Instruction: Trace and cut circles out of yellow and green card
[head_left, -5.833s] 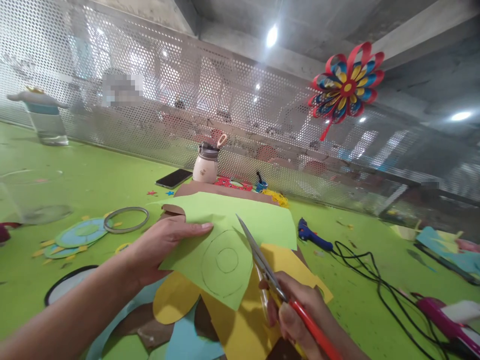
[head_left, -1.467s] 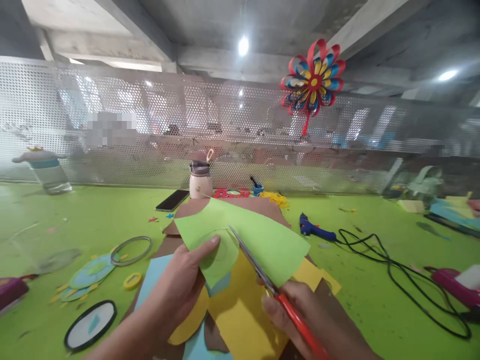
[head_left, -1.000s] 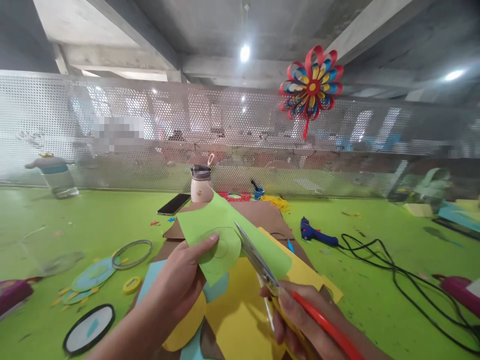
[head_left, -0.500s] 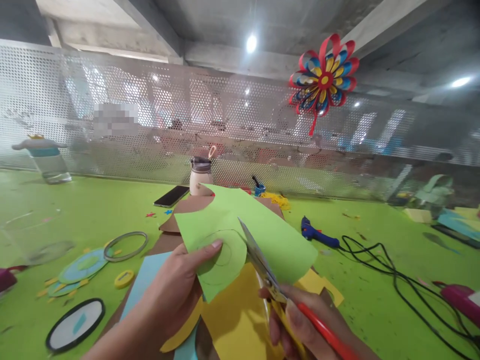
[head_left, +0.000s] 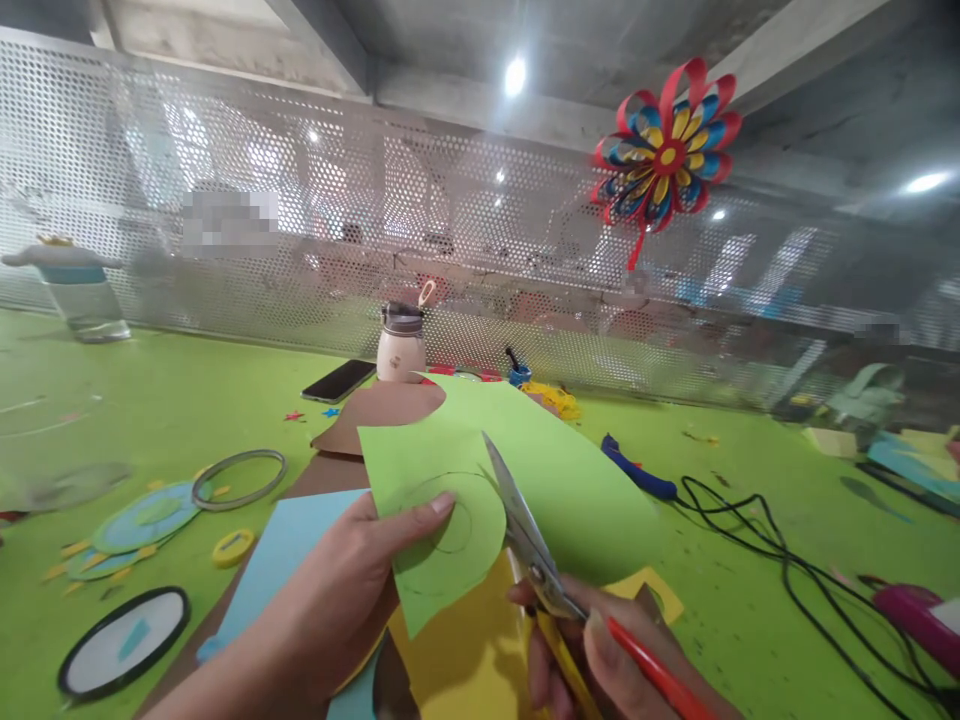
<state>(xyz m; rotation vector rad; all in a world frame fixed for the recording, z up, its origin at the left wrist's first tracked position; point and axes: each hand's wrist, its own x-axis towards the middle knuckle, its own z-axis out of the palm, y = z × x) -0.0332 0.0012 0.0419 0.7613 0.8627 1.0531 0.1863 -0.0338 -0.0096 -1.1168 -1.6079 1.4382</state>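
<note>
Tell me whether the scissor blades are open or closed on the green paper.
Nearly closed. The scissors, held in the right hand, show as one narrow wedge along the drawn circle on the green paper, which the left hand holds.

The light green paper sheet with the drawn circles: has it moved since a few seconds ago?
Yes. The light green paper sheet has turned and lifted, its top edge now nearer the cream bottle behind it.

No readable text or labels anywhere.
</note>
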